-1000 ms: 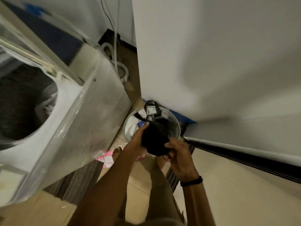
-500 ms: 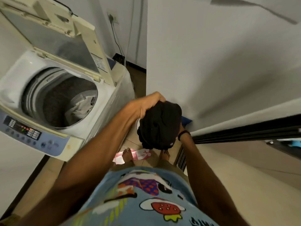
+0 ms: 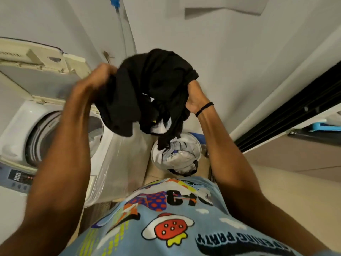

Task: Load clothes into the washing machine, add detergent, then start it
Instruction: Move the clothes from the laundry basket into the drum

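Black garment at frame centre, left hand gripping its left edge, right hand clutching its right side, open washer lower left, bucket below.

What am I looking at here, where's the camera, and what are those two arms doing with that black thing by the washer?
There is no robot here. A person wears one wide camera on the head, looking forward and down, so you see their own arms from above. The wide lens bends the walls.

The left hand and the right hand each have a closed grip on a bunched black garment, held up in the air.

On the left stands a top-loading washer with its lid up; something pale already lies in the drum. On the floor beside it, a white bucket holds more clothes, and one end of the garment hangs down toward it.

The blue printed cloth at the bottom is the person's shirt.
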